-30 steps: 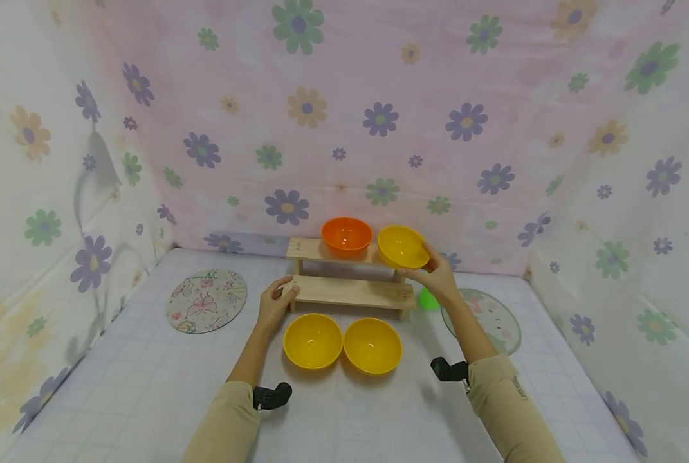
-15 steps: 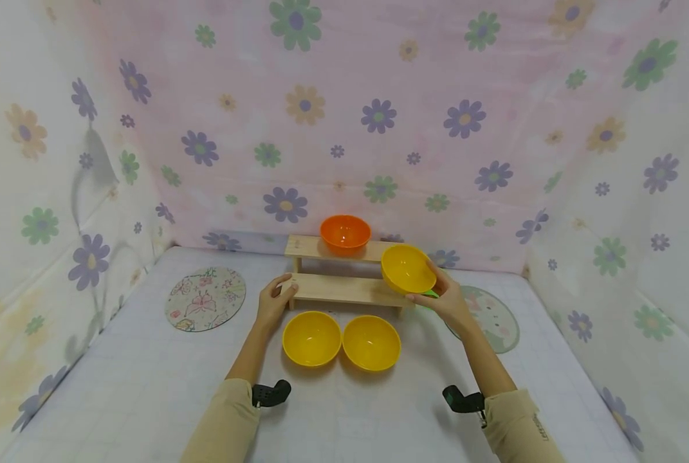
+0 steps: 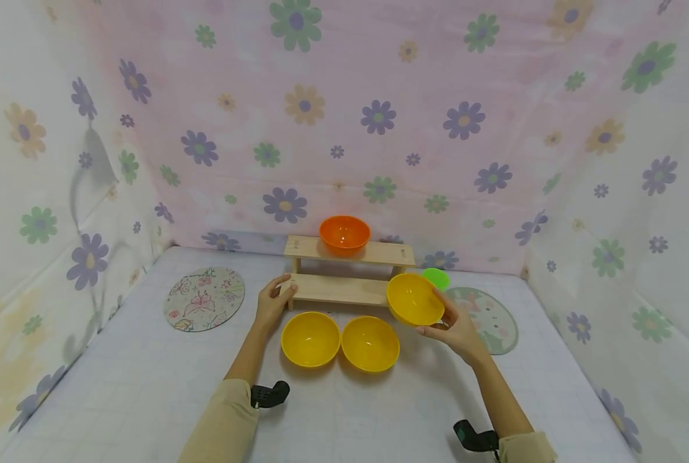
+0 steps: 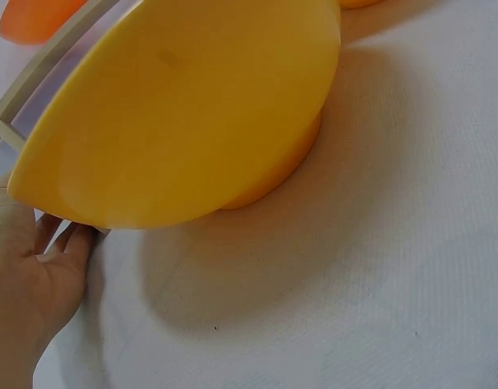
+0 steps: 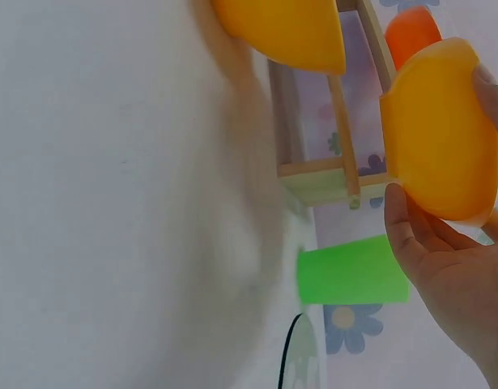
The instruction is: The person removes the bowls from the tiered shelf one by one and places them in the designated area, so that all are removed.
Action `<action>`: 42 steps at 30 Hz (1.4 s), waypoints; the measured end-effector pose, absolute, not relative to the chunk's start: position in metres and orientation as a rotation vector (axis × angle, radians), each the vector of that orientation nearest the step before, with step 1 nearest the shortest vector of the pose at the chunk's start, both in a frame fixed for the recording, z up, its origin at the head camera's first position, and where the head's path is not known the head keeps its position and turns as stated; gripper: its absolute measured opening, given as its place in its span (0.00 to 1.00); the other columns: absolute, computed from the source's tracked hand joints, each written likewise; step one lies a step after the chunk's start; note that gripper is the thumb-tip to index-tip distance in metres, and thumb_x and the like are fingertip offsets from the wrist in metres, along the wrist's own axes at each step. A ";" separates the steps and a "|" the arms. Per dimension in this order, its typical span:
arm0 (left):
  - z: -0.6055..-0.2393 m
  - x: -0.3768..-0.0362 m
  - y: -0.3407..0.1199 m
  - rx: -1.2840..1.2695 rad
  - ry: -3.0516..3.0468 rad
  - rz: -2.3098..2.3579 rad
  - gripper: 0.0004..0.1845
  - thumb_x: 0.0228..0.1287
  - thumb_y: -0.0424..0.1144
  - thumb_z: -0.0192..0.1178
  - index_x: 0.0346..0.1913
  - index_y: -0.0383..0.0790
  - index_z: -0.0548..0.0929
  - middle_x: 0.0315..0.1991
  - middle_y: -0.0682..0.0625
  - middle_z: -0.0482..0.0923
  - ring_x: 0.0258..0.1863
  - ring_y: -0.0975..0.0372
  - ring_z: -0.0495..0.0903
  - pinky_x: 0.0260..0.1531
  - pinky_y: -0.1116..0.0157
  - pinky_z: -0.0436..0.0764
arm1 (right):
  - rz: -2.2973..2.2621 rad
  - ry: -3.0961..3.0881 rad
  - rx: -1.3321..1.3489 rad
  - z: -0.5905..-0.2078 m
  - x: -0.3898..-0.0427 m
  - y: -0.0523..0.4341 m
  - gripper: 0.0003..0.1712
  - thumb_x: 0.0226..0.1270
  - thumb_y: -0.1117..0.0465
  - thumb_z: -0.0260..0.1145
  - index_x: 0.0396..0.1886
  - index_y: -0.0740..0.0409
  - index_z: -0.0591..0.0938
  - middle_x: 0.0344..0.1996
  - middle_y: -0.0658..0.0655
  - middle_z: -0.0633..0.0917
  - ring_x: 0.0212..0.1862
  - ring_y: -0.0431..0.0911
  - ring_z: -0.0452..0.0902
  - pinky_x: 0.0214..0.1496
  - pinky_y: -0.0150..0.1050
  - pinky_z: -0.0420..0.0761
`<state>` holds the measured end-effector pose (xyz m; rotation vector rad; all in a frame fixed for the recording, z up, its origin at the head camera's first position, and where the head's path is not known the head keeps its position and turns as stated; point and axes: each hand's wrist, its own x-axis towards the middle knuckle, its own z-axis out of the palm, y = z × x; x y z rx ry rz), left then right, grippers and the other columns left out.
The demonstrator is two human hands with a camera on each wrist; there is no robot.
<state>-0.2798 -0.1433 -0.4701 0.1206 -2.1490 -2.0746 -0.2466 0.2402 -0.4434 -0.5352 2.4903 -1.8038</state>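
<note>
My right hand (image 3: 461,335) holds a yellow bowl (image 3: 415,299) by its right side, thumb at the underside and fingers near the rim. The bowl is raised and overlaps the right end of the lower step of a two-tier wooden shelf (image 3: 335,289). At that step's left end, my left hand (image 3: 271,303) grips the wood; the yellow bowl (image 4: 192,113) in front partly hides its fingers in the left wrist view. An orange bowl (image 3: 344,236) stands on the upper step. Two more yellow bowls, left (image 3: 311,341) and right (image 3: 370,345), sit side by side before the shelf.
A green cup (image 5: 354,271) stands just right of the shelf. Round mats lie on both sides, a butterfly-patterned mat (image 3: 205,299) at left and a green-edged mat (image 3: 495,325) at right. Flowered cloth (image 3: 344,128) walls in the back and sides.
The yellow bowl in my right hand has come down and toward me from beside the upper step, moving slightly right. My left hand keeps its place on the shelf.
</note>
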 end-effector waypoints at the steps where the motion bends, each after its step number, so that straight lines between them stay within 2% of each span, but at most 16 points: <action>1: -0.470 -0.280 -0.143 0.120 -2.152 -2.071 0.23 0.65 0.33 0.58 0.62 0.30 0.71 0.58 0.31 0.72 0.50 0.49 0.76 0.44 0.67 0.77 | -1.800 2.494 -0.528 -0.445 -0.244 0.241 0.52 0.54 0.68 0.71 0.73 0.66 0.51 0.68 0.70 0.59 0.57 0.57 0.69 0.50 0.27 0.76; 4: -0.470 -0.280 -0.144 0.123 -2.161 -2.068 0.23 0.65 0.33 0.58 0.62 0.30 0.71 0.58 0.31 0.72 0.50 0.49 0.76 0.45 0.67 0.77 | -1.806 2.496 -0.507 -0.450 -0.237 0.245 0.52 0.54 0.68 0.71 0.73 0.67 0.51 0.69 0.70 0.58 0.58 0.58 0.69 0.49 0.27 0.76; 8: -0.473 -0.284 -0.145 0.116 -2.155 -2.076 0.23 0.64 0.33 0.58 0.61 0.30 0.72 0.58 0.31 0.72 0.50 0.48 0.76 0.44 0.66 0.78 | -1.820 2.499 -0.476 -0.457 -0.228 0.249 0.52 0.53 0.68 0.72 0.73 0.66 0.52 0.70 0.70 0.57 0.61 0.65 0.65 0.49 0.27 0.76; 12: -0.487 -0.293 -0.148 0.133 -2.129 -2.095 0.23 0.64 0.34 0.60 0.61 0.32 0.73 0.58 0.32 0.72 0.51 0.47 0.76 0.43 0.69 0.78 | -1.824 2.498 -0.450 -0.465 -0.220 0.252 0.51 0.53 0.68 0.72 0.72 0.67 0.53 0.69 0.70 0.58 0.61 0.67 0.65 0.49 0.28 0.76; 17: -0.501 -0.300 -0.148 0.138 -2.122 -2.067 0.23 0.63 0.37 0.61 0.61 0.36 0.74 0.59 0.35 0.73 0.50 0.50 0.77 0.41 0.72 0.77 | -1.821 2.493 -0.439 -0.472 -0.212 0.255 0.51 0.53 0.69 0.72 0.72 0.68 0.53 0.69 0.71 0.59 0.60 0.67 0.65 0.49 0.29 0.77; 25: -0.502 -0.301 -0.148 0.141 -2.109 -2.054 0.24 0.63 0.37 0.62 0.61 0.35 0.74 0.57 0.34 0.74 0.42 0.61 0.78 0.36 0.75 0.77 | -1.827 2.474 -0.374 -0.480 -0.204 0.257 0.51 0.52 0.69 0.72 0.72 0.68 0.53 0.70 0.70 0.57 0.62 0.66 0.63 0.50 0.27 0.75; 29: -0.504 -0.301 -0.148 0.122 -2.093 -2.059 0.24 0.62 0.38 0.62 0.61 0.34 0.74 0.56 0.31 0.74 0.44 0.57 0.79 0.39 0.72 0.78 | -1.821 2.487 -0.353 -0.485 -0.201 0.260 0.51 0.52 0.69 0.72 0.72 0.67 0.54 0.69 0.70 0.58 0.61 0.64 0.64 0.51 0.26 0.74; 33: -0.509 -0.301 -0.149 0.048 -2.048 -2.036 0.24 0.60 0.42 0.63 0.58 0.34 0.76 0.54 0.32 0.76 0.46 0.52 0.79 0.43 0.65 0.80 | -1.802 2.513 -0.350 -0.488 -0.199 0.263 0.51 0.51 0.69 0.73 0.71 0.67 0.55 0.69 0.70 0.59 0.60 0.58 0.67 0.51 0.25 0.74; 37: -0.515 -0.303 -0.150 -0.035 -1.979 -2.043 0.24 0.58 0.46 0.64 0.56 0.38 0.78 0.51 0.34 0.78 0.44 0.52 0.80 0.42 0.62 0.81 | -1.776 2.528 -0.343 -0.489 -0.196 0.265 0.50 0.51 0.68 0.73 0.71 0.69 0.55 0.68 0.71 0.59 0.61 0.62 0.66 0.51 0.26 0.74; 42: -0.508 -0.303 -0.148 0.079 -2.070 -2.059 0.24 0.62 0.40 0.62 0.60 0.35 0.74 0.56 0.32 0.74 0.50 0.49 0.77 0.46 0.63 0.79 | -1.713 2.548 -0.313 -0.489 -0.193 0.268 0.49 0.53 0.66 0.72 0.71 0.69 0.55 0.68 0.70 0.60 0.62 0.65 0.63 0.52 0.26 0.73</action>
